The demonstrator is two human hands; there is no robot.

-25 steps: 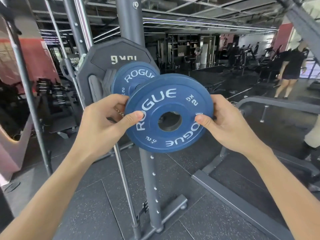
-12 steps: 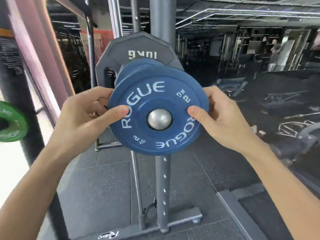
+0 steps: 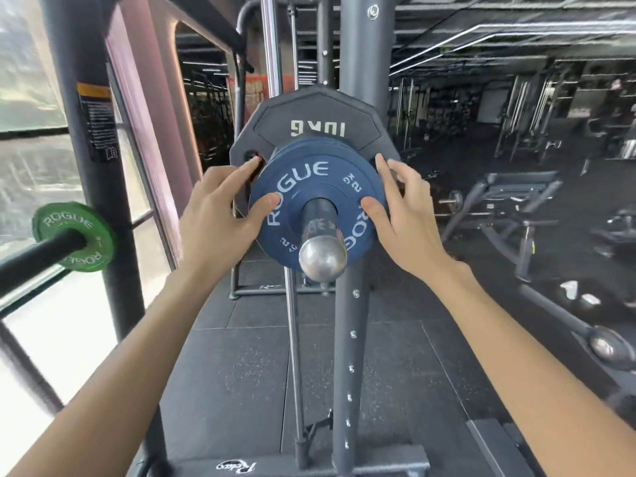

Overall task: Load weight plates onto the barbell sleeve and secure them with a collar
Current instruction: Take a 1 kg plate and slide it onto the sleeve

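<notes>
The left hand point(image 3: 220, 215) and right hand point(image 3: 399, 215) lie spread, fingers nearly straight, thumbs pressing the face of one blue 2 kg plate point(image 3: 309, 180) between them on the barbell sleeve point(image 3: 320, 222). Just beyond the hands sit a second blue plate point(image 3: 309, 144) and one black 10 kg plate point(image 3: 316, 111); one green plate point(image 3: 72, 235) is well outside the left hand

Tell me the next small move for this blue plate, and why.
Probably press the blue 2 kg plate fully home with both thumbs: left hand and right hand flank it, the sleeve runs through it, no collar shows.
</notes>
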